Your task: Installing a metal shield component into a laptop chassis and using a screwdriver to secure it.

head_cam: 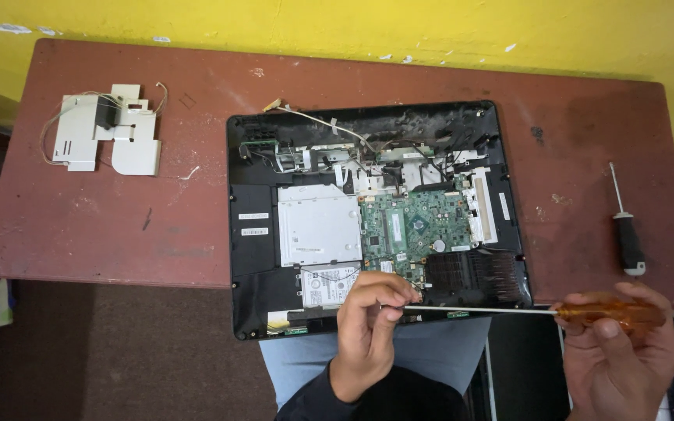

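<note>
Both hands work one long screwdriver [500, 310]: the right hand [617, 351] is closed around its amber handle, while the left hand [372, 323] pinches the shaft near the tip, steadying it at the near edge of the opened laptop [376, 218]. A smaller black-handled screwdriver [627, 226] lies apart on the table [118, 218], and a removed metal bracket [107, 129] sits far left, out of the way.

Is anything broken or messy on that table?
The opened computer hangs over the table's front edge, loose wires straggling along its top. A removed metal bracket lies at far left. The wall's yellow paint is chipped.
</note>
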